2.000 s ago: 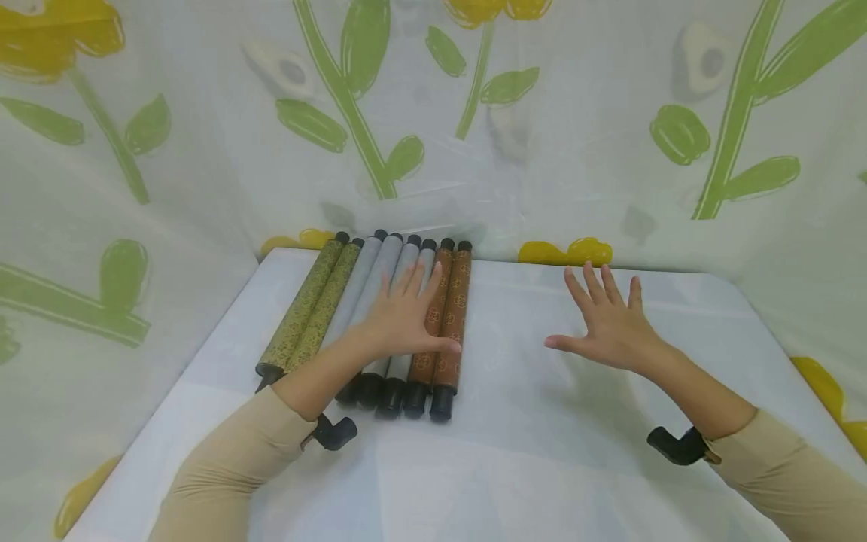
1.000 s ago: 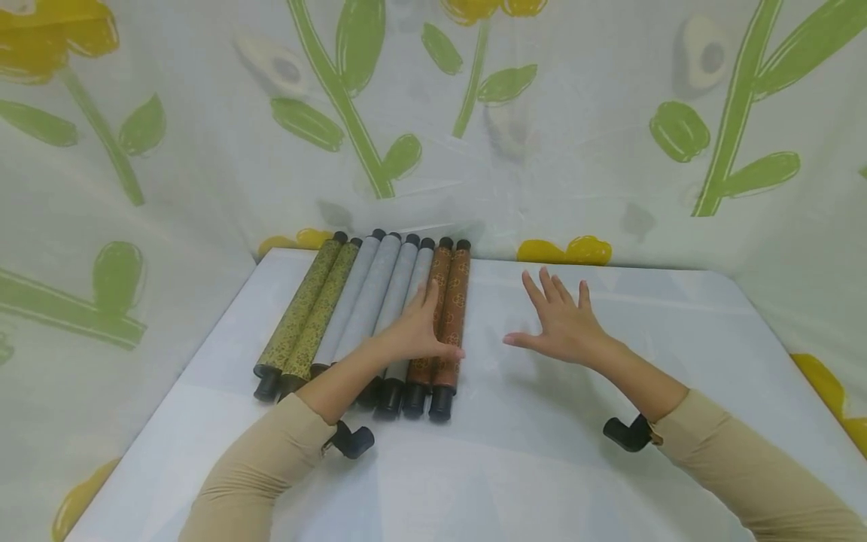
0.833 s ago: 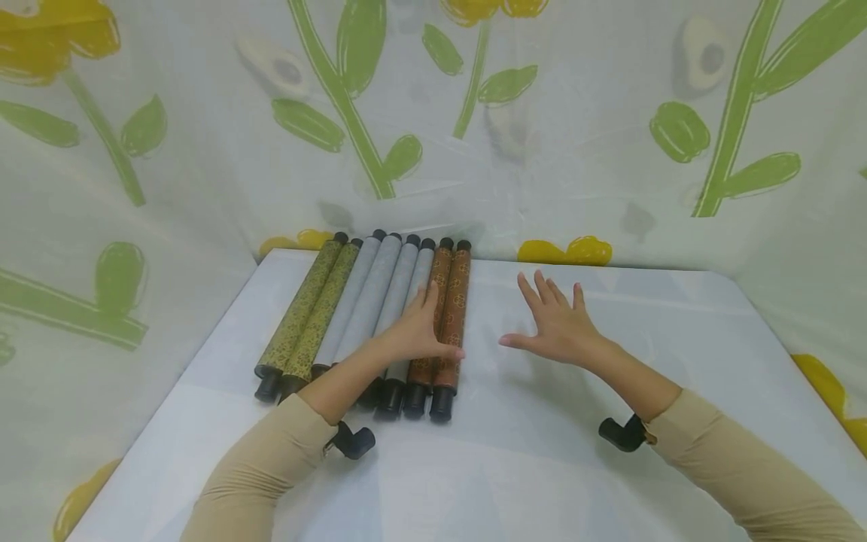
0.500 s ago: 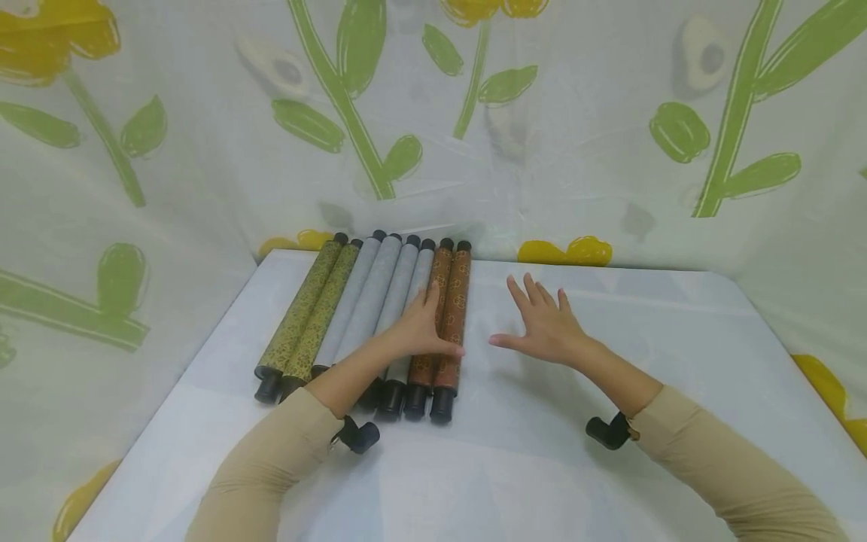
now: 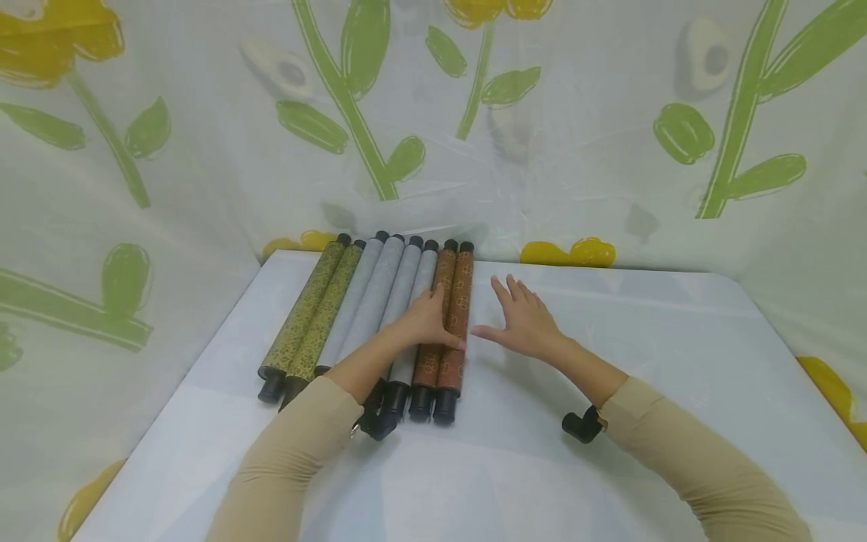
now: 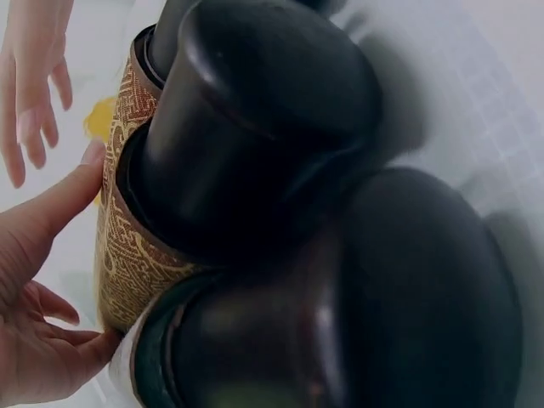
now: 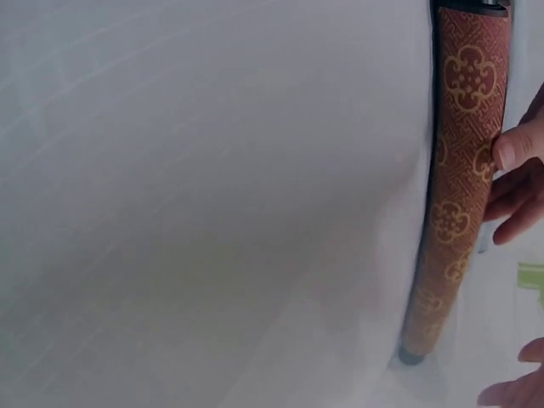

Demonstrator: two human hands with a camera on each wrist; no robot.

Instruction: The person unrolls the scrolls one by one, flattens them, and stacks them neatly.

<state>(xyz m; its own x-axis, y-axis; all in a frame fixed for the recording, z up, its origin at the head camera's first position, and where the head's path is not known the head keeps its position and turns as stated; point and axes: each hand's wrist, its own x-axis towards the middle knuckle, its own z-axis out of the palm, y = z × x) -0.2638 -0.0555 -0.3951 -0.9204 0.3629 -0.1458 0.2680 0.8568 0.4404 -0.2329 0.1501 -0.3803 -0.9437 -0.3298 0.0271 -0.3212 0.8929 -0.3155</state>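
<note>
Your left hand (image 5: 425,324) lay flat across the brown rolls (image 5: 452,316); your spread right hand (image 5: 521,325) hovered at three o'clock. Better to brace both sides evenly.

No readable text, labels, brands or numbers — only flower motifs on the brown scrolls (image 5: 452,316).

My table (image 5: 609,467) wears a pale, white cloth; on its far left part eight rolled scrolls lie side by side, touching: two green scrolls (image 5: 308,312), four grey scrolls (image 5: 379,301), two brown scrolls (image 5: 452,316); their black end caps (image 5: 433,405) point toward me
</note>
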